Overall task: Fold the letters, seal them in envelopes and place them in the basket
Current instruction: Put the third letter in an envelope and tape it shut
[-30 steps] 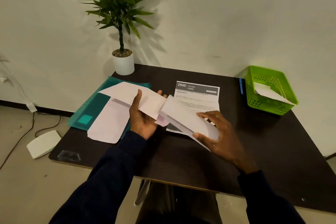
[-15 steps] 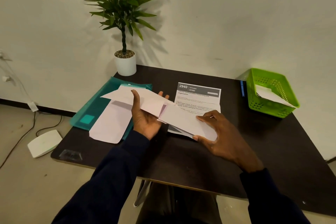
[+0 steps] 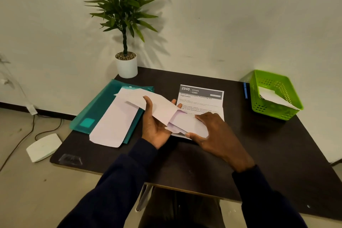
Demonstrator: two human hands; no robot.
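Since the earlier frame the folded letter (image 3: 187,122) has slid further into the mouth of the envelope (image 3: 159,105), and the two hands sit closer together at the centre of the frame.

At the far left, a flat white device (image 3: 43,147) lies on the floor beside a dark cable. On the left part of the dark table (image 3: 259,153) a teal folder (image 3: 98,109) lies flat, with a potted plant (image 3: 126,66) in a white pot behind it against the wall. A second envelope (image 3: 114,124) rests on the folder, its lower end hanging over the folder's near edge.

The left hand (image 3: 157,126) grasps the envelope above the table, thumb across its top face and fingers underneath; fingertips show past its far edge. The envelope slants from upper left down to its open end at the right. The letter's left end is inside that opening and the rest sticks out to the right.

The right hand (image 3: 216,135) pinches the letter's outer end, thumb at its near edge and fingers curled over the top.

Beneath both hands a printed sheet (image 3: 201,98) with a dark header lies flat. Further right, a blue pen (image 3: 245,90) lies just beside the green basket (image 3: 273,111) at the right edge, which holds a white envelope (image 3: 272,96)
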